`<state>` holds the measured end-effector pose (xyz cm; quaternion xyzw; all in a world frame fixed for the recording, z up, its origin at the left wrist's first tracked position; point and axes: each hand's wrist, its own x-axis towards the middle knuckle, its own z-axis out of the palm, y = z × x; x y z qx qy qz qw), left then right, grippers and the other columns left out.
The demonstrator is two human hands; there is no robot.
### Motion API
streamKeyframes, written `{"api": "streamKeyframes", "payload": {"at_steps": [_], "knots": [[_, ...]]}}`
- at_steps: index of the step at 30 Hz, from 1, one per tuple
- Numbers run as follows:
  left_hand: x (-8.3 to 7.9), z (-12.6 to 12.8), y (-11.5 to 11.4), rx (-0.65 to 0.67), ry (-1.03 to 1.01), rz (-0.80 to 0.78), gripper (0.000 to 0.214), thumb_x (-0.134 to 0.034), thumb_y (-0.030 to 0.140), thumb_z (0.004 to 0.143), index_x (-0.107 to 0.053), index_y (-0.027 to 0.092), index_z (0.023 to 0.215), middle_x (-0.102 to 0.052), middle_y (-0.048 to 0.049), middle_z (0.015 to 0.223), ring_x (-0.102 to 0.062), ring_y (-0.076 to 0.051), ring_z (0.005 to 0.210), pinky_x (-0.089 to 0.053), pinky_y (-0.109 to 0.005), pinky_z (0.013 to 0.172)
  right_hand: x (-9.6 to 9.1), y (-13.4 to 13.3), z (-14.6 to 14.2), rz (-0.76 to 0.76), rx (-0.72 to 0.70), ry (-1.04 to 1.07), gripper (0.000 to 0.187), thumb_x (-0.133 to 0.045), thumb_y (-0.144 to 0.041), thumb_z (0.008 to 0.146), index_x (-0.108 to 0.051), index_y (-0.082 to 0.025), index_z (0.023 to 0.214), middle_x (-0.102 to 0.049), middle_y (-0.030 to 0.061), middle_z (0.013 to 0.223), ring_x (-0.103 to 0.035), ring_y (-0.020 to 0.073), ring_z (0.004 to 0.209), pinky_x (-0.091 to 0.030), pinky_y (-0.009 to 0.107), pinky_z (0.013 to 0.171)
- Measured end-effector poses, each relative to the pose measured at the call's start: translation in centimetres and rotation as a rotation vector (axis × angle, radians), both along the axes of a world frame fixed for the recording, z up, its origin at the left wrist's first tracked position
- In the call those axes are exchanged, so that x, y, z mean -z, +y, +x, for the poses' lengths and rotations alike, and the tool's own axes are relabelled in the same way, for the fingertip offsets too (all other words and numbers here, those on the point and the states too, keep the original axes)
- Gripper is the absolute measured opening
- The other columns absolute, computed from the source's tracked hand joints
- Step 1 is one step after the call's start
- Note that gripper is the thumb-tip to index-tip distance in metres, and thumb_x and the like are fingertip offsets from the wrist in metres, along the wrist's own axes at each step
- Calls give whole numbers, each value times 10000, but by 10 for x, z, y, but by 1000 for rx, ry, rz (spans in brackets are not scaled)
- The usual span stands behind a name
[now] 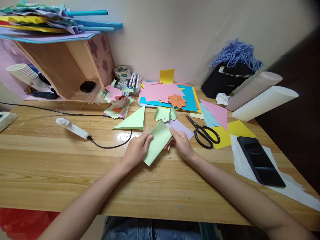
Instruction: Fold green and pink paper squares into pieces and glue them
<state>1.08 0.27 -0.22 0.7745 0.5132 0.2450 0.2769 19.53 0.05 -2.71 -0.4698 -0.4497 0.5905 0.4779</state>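
A folded light green paper (158,142) lies tilted on the wooden table (75,173) in front of me. My left hand (136,149) pinches its left edge, fingers closed on it. Over on the paper's right edge, my right hand (181,144) presses with closed fingers. A lilac paper (180,127) lies just behind my right hand. A green paper triangle (132,120) and small folded green pieces (165,114) sit a little farther back.
Black scissors (205,133) lie right of my hands. Behind are a stack of coloured sheets (170,95) with an orange paper flower (177,100), a marker box (131,81), a white corded tool (72,127), a black tray (260,160) and white cylinders (262,101).
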Motion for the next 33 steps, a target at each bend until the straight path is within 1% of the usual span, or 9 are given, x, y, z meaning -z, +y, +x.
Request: {"api": "streamKeyframes", "payload": {"at_steps": [2, 5, 7, 11, 15, 17, 24, 27, 33], "knots": [[0, 0, 0, -6, -30, -27, 336, -326, 348, 887, -346, 186, 593, -392, 29, 544, -396, -111, 524, -275, -224, 529, -1, -3, -2, -2, -29, -8, 427, -497, -542, 779, -605, -158, 626, -629, 27, 531, -585, 153, 464, -480, 266, 455], [0, -1, 1, -26, -81, -66, 344, -327, 361, 885, -347, 182, 591, -415, 29, 554, -409, -109, 537, -289, -222, 529, -4, -9, -9, 20, -205, -96, 316, -660, -443, 678, -647, -157, 812, -682, 36, 748, -637, 185, 702, -515, 293, 642], [-1, -1, 2, -35, -103, -77, 347, -326, 367, 884, -368, 177, 597, -442, 26, 568, -420, -109, 546, -300, -221, 530, -5, -12, -13, 3, -272, -143, 313, -660, -424, 678, -653, -145, 818, -683, 49, 779, -635, 192, 735, -510, 303, 680], [-6, -1, 1, 7, -149, -153, 380, -346, 410, 872, -455, 162, 606, -520, 10, 584, -475, -119, 564, -335, -221, 534, -5, -10, -12, -15, -131, -87, 307, -635, -445, 693, -624, -146, 760, -653, 27, 683, -606, 158, 610, -492, 270, 575], [-12, -2, -2, 231, -246, -504, 419, -401, 451, 841, -596, 131, 654, -628, -32, 599, -550, -129, 533, -407, -232, 555, -7, -5, -5, 4, 1, -108, 304, -640, -454, 685, -571, -161, 644, -580, -12, 560, -519, 110, 477, -395, 218, 438], [-14, -4, -1, 281, -274, -584, 401, -441, 443, 822, -632, 118, 684, -653, -50, 637, -571, -136, 558, -426, -236, 579, -8, -5, -3, 5, 7, -124, 304, -633, -458, 689, -566, -165, 644, -569, -15, 556, -503, 105, 468, -371, 213, 425], [-18, -12, 10, 56, -284, -421, 341, -540, 455, 744, -635, 128, 758, -635, -25, 716, -539, -138, 635, -386, -209, 535, -6, -7, -4, 74, -266, -365, 315, -622, -442, 693, -584, -154, 572, -455, -43, 450, -380, 67, 413, -257, 195, 383], [-16, -13, 12, 46, -207, -362, 330, -538, 444, 738, -624, 125, 733, -612, -22, 675, -510, -133, 606, -357, -208, 508, -4, -8, -5, 91, -233, -391, 284, -629, -417, 695, -616, -153, 590, -483, -38, 455, -392, 68, 419, -263, 196, 389], [-14, -19, 13, 92, -81, -319, 282, -512, 405, 748, -533, 146, 639, -535, 12, 594, -455, -112, 543, -321, -206, 489, -9, -5, -6, 62, -48, -301, 219, -691, -378, 633, -684, -160, 657, -672, 31, 671, -583, 139, 600, -438, 243, 553]]}}
